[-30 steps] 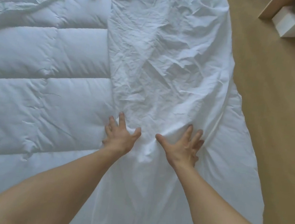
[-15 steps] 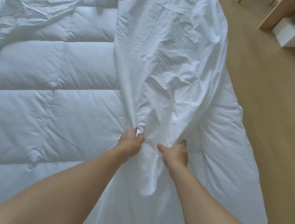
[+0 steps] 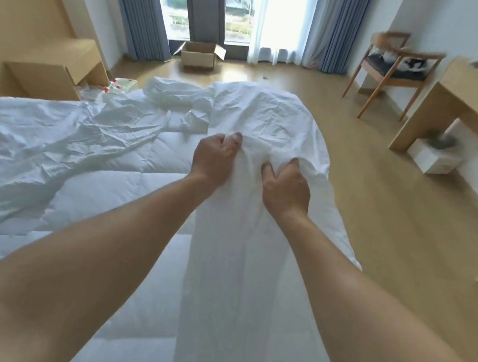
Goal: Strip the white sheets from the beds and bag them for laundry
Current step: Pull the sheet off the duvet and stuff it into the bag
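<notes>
"Above the quilted duvet [image 3: 141,193], where is the white sheet [image 3: 268,118]?"

"Lifted clear and bunched. Left hand [image 3: 213,160] and right hand [image 3: 287,189] each curl their fingers tightly into the cloth. Gather hand over hand, and keep the trailing length off the floor [image 3: 392,213]."

I am in a bedroom, furnished like a hotel or guest room. Indicators: a bed [image 3: 140,333] with a quilted duvet [image 3: 132,162] and crumpled white sheets [image 3: 269,115]; a light-wood bedside cabinet [image 3: 53,73] beside it; a full-height window [image 3: 239,8] with blue curtains [image 3: 138,5]; a wooden chair [image 3: 393,70] and a wall desk [image 3: 465,96] on a wood-look floor [image 3: 392,213].
</notes>
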Motion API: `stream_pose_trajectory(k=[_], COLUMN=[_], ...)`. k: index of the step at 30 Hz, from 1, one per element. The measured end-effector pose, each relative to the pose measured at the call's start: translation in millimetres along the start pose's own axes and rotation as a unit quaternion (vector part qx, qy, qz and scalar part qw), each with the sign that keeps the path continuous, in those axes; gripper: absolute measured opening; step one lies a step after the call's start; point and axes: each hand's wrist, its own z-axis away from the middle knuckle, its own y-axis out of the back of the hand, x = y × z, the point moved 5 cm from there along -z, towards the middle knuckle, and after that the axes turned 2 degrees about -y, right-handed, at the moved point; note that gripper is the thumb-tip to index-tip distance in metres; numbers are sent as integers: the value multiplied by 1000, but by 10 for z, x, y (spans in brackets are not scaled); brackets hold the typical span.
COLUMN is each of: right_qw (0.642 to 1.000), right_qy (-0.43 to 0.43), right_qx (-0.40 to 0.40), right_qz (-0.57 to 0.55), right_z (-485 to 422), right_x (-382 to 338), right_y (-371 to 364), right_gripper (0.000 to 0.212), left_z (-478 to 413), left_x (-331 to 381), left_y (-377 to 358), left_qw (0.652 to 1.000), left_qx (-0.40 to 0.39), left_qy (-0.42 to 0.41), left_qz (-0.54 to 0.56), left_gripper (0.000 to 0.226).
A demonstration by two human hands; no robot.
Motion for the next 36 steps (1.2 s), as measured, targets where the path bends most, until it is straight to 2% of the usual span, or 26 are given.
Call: stream_pose_trajectory(k=[4, 7, 9, 11, 14, 17, 20, 23, 27, 32, 34, 36], right_qw=[990, 975, 961, 959, 974, 980, 964, 944, 921, 872, 876, 901], right_qy=[102, 122, 104, 67, -24, -139, -244, -303, -319, -303, -279, -246], right_qx=[48, 52, 51, 54, 21, -44, -94, -134, -217, -343, -319, -233], right_qz=[-79, -180, -249, -269, -223, -132, -57, -6, 50, 173, 228, 272], right_z=[-225, -266, -206, -59, 269, 802, 1427, 1983, 2761, 3305, 3200, 2951], right_x=[-1025, -1524, -1608, -1405, -654, 330, 1147, 1685, 2055, 2158, 2147, 2117], right_y=[585, 922, 981, 862, 355, -220, -571, -720, -881, -1101, -1108, -1076], right_gripper=[42, 41, 39, 42, 40, 41, 43, 35, 34, 38, 37, 43], left_z=[-253, -231, -136, 5, 364, 857, 1434, 1928, 2528, 3067, 2969, 2745], left_x=[977, 1456, 1463, 1172, 361, -647, -1562, -2184, -2679, -3099, -3126, -3090], left_y=[400, 726, 833, 797, 591, 311, 65, 9, 54, 245, 279, 261], left_qw=[991, 978, 976, 982, 996, 998, 977, 952, 924, 876, 859, 868], left_qx=[56, 99, 111, 93, 54, -17, -103, -135, -202, -299, -321, -277], left_qy=[-102, -162, -166, -142, -67, 49, 169, 242, 271, 291, 287, 259], left_qz=[65, 81, 91, 81, 35, -31, -82, -128, -178, -242, -278, -320], left_gripper=[40, 36, 35, 38, 44, 45, 43, 43, 43, 42, 39, 34])
